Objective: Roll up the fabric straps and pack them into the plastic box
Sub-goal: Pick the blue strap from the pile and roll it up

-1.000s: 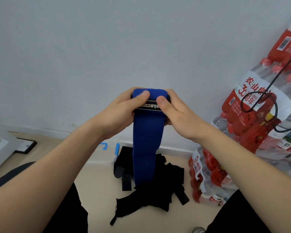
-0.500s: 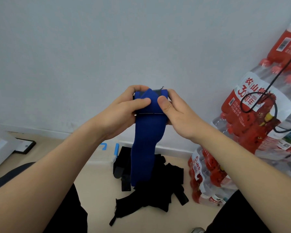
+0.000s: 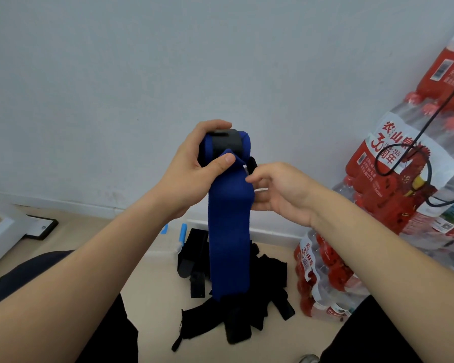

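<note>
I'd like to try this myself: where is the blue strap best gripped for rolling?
Grip the blue strap at the rolled top's right end, coming from the right, opposite the left hand gripping its left side. The roll is a compact crosswise cylinder; the tail hangs limp toward the black straps, probably useless for turning.

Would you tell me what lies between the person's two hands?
Head view: the blue strap hangs between the left hand, gripping its rolled top, and the right hand.
</note>
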### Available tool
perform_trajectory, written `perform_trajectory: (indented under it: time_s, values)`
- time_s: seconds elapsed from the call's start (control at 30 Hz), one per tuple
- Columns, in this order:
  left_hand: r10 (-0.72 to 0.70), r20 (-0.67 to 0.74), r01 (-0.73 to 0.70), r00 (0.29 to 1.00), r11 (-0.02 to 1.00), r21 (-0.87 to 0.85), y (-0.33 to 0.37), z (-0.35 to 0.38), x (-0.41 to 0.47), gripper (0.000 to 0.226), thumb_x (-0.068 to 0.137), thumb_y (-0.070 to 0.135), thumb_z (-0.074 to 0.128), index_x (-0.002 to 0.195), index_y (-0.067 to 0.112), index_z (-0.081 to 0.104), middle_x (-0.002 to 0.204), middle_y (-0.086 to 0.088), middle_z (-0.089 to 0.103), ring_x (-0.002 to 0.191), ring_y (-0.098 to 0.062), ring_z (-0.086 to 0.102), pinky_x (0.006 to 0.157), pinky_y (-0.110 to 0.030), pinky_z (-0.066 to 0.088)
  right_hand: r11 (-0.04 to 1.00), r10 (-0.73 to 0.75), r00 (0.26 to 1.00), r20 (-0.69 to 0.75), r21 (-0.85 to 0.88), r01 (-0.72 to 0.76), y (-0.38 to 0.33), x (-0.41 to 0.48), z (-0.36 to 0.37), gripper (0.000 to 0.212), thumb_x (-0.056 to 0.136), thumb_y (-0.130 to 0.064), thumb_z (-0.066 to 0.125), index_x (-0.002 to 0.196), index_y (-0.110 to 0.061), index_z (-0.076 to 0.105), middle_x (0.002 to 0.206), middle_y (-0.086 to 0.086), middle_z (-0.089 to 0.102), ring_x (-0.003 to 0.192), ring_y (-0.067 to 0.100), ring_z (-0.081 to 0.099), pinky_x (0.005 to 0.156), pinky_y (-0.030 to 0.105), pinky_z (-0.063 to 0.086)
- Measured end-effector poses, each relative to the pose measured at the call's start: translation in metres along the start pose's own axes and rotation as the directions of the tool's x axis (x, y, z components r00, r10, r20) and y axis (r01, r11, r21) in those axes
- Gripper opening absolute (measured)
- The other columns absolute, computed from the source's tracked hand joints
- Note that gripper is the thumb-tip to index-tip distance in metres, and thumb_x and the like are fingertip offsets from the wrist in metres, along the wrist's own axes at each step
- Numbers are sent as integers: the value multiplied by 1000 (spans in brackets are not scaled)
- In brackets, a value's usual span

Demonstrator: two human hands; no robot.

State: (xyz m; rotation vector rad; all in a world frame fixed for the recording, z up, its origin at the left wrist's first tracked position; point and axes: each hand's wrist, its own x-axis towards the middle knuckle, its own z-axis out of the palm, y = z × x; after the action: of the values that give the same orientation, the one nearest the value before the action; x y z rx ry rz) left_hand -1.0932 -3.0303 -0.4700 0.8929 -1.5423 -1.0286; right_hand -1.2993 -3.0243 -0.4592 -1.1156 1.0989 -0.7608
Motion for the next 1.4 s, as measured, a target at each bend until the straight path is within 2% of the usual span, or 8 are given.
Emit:
perform_trajectory:
  time_s: [0.17, 0.33, 0.57, 0.8, 0.97, 1.13, 1.23, 1.4]
  values:
    - [6, 36, -8, 999, 999, 41, 3, -4, 2, 39, 93, -2, 79, 118, 27, 71, 132, -3, 67, 114, -19, 68, 94, -40, 62, 999, -5, 1000, -15, 50, 6, 0, 1, 2, 39, 106, -36, 48, 125, -10, 70, 105, 9, 73, 86, 28, 71, 81, 45, 59]
    - [-57, 211, 54, 976, 998, 19, 4, -5, 0, 67, 86, -4, 82, 141, 28, 60, 130, -2, 67, 113, -18, 71, 94, -29, 60, 1000, -7, 998, 67, 15, 6, 4, 1, 0, 63, 105, -74, 43, 138, -29, 71, 133, 7, 77, 121, 32, 74, 107, 54, 56]
    - [-307, 253, 338, 917, 937, -91, 9, -3, -1, 38, 108, 57, 57, 140, 37, 59, 127, 9, 76, 120, -20, 75, 94, -44, 64, 974, -224, 974, -33, -55, 222, 4, -2, 2, 41, 113, -45, 51, 146, -21, 59, 138, 6, 74, 123, 31, 74, 110, 59, 56]
    - [-198, 212, 212, 957, 976, -45, 10, -5, -3, 33, 113, 25, 58, 146, 30, 54, 138, -8, 64, 119, -26, 73, 99, -51, 63, 977, -210, 974, -85, 13, 212, 1, -2, 11, 42, 112, -48, 53, 145, -22, 54, 134, 5, 71, 118, 26, 74, 103, 51, 61]
    - [-184, 207, 197, 961, 979, -43, 6, -2, -3, 41, 111, 12, 61, 148, 28, 53, 136, -7, 63, 120, -30, 72, 100, -50, 63, 964, -148, 983, -107, -236, 119, -3, -4, 13, 60, 107, -73, 38, 141, -26, 52, 131, 1, 72, 108, 23, 79, 98, 50, 64]
    - [-251, 151, 279, 956, 939, -201, 4, 5, -4, 70, 95, 20, 76, 156, 23, 42, 134, -6, 66, 121, -22, 73, 107, -44, 60, 966, -244, 967, -79, -106, 235, 1, -4, 10, 37, 114, -46, 48, 143, -24, 46, 142, 2, 66, 129, 24, 69, 110, 56, 56]
    - [-235, 180, 272, 955, 936, -221, 3, 12, -5, 50, 106, 27, 70, 149, 10, 51, 143, -13, 68, 130, -29, 70, 112, -51, 56, 927, -362, 929, -73, -130, 351, 5, 0, 9, 33, 113, -36, 54, 142, -27, 42, 146, 2, 59, 135, 25, 63, 113, 56, 54]
    - [-221, 149, 245, 964, 955, -169, 8, 12, -4, 41, 109, 21, 64, 146, 8, 50, 145, -17, 64, 131, -34, 68, 113, -56, 54, 934, -358, 922, -151, -36, 357, 7, -3, 12, 48, 92, -45, 62, 136, -38, 43, 131, -1, 64, 108, 16, 71, 95, 47, 61]
